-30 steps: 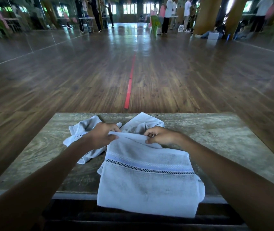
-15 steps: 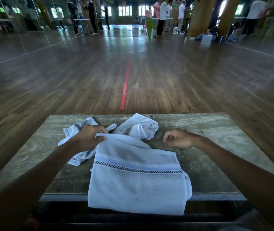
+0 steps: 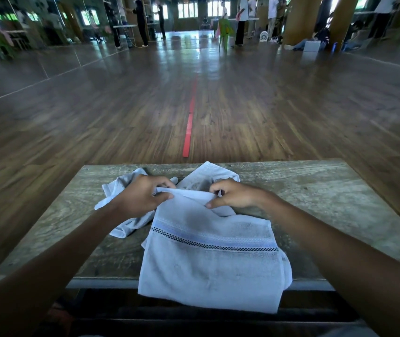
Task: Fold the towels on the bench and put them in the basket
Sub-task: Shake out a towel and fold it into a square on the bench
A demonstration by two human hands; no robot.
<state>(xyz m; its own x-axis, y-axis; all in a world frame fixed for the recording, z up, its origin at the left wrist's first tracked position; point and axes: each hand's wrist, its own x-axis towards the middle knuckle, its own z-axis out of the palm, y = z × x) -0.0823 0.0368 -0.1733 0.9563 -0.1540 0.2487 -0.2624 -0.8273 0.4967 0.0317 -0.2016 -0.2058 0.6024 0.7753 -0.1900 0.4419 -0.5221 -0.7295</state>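
A pale blue-white towel (image 3: 213,266) with a checked stripe lies across the weathered wooden bench (image 3: 327,205), its near end hanging over the front edge. My left hand (image 3: 140,198) pinches the towel's far left corner. My right hand (image 3: 235,195) pinches the far edge a little to the right, fingers closed on the cloth. Behind them lie two crumpled towels: one (image 3: 118,190) under my left hand, one (image 3: 208,173) at the bench's far edge. No basket is in view.
Beyond the bench stretches a dark wooden floor with a red tape line (image 3: 190,120). Several people (image 3: 240,20) stand far off near tables and pillars. The bench's right part (image 3: 315,190) carries nothing.
My right hand, which had let go and drawn away to the right as a fist half a second ago, has come back and taken hold of the towel's far edge. The left hand kept its grip.
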